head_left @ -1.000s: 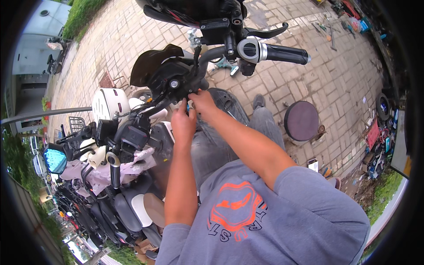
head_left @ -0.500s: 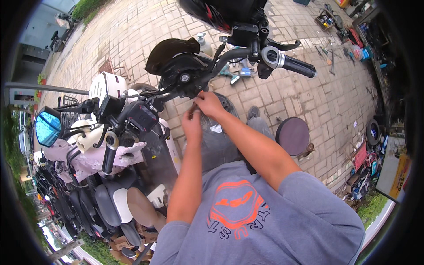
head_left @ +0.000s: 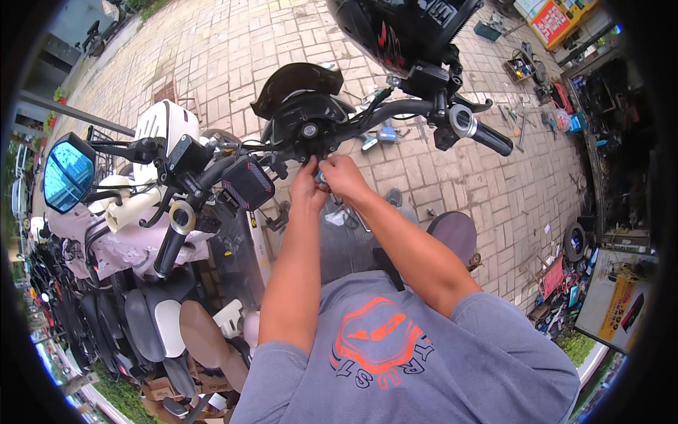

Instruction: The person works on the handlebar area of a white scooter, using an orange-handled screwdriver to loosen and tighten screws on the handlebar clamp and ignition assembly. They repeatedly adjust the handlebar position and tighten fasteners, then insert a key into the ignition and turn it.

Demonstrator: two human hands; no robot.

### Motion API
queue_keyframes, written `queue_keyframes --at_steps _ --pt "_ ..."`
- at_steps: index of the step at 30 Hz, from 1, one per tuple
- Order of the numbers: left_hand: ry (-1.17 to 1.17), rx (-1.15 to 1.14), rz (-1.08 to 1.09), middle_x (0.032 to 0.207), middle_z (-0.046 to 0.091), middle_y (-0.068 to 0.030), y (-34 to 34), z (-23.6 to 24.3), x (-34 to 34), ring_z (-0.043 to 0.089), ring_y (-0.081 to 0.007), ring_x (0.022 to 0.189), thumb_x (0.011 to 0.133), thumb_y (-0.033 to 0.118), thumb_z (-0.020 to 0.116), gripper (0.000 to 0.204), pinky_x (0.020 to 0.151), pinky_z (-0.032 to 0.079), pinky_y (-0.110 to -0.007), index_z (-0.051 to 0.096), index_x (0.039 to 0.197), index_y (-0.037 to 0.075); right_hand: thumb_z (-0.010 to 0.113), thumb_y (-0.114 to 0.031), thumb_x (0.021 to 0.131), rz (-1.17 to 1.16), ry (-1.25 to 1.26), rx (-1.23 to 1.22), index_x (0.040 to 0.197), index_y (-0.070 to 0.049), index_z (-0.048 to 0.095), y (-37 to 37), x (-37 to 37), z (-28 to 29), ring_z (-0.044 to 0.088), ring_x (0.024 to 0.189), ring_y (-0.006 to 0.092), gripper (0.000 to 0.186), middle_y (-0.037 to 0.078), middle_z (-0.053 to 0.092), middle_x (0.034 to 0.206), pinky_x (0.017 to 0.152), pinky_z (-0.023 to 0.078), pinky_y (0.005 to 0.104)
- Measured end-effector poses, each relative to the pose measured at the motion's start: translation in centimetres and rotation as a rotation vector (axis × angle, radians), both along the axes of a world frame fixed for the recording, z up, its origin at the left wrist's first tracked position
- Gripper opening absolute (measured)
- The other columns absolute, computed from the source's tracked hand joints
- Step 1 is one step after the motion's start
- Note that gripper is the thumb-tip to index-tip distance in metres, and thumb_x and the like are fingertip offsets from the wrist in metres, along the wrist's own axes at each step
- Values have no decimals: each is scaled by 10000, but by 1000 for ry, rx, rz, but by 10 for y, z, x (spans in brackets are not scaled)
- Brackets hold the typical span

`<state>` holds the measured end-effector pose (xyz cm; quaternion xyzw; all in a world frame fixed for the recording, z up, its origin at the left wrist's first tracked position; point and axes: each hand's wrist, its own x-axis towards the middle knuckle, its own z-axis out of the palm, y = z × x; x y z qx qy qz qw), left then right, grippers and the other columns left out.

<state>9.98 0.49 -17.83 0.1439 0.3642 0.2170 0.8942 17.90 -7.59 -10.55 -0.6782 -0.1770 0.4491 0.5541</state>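
I am looking down from the head camera at both of my hands working at the middle of a scooter's handlebar (head_left: 395, 109), just under its black instrument housing (head_left: 307, 120). My left hand (head_left: 308, 185) is reaching up with the fingers bunched together, the fingertips touching the underside of the housing; they are pinching at something too small for me to make out. My right hand (head_left: 344, 177) is sitting just beside it, touching it, fingers curled closed around a small blue part (head_left: 321, 174) that is peeking out between the two hands. Whether the left hand is also gripping that blue part I cannot tell.

The handlebar is running up to the right, ending in a black grip (head_left: 492, 139) with a silver collar. A black helmet (head_left: 402, 28) is hanging just above that end. To the left a round blue-tinted mirror (head_left: 68, 175) is standing on the bar of a neighbouring scooter, and a white helmet (head_left: 166, 126) is resting near it. A row of parked scooters is trailing off at the lower left. A dark round stool (head_left: 454, 234) is standing on the brick paving (head_left: 233, 42) beyond my right forearm, and tools are lying scattered on the paving at the upper right.
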Motion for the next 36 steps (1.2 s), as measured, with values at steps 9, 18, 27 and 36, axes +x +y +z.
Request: queue_keyframes --at_steps 9,18,27,36 --pt "482 565 108 894 652 -60 -20 20 -1 595 -127 808 856 118 658 210 709 459 -267 617 1003 -27 477 -228 948 -19 -149 8 1045 38 590 -17 -14 -57 594 838 184 305 122 638 900 756 457 312" --pt "623 889 -69 825 663 -85 -24 13 -1 582 -128 727 858 186 655 263 685 450 -267 640 951 -60 456 -254 937 30 -378 21 1059 33 580 -7 -6 -90 618 911 316 336 208 638 981 795 457 361" --pt "886 1164 -38 750 663 -162 -24 -5 3 639 -246 685 817 226 664 252 647 471 -349 661 864 -22 443 -234 914 73 -548 -28 1060 31 596 -1 3 -90 592 948 393 339 244 623 1005 832 451 398" --pt "872 1095 -191 1134 621 -202 -37 19 -14 609 -274 1039 831 245 655 461 864 475 -326 566 1166 -59 540 -258 901 -29 -166 63 1164 42 554 -9 23 -129 617 956 251 400 184 645 1042 836 456 349"
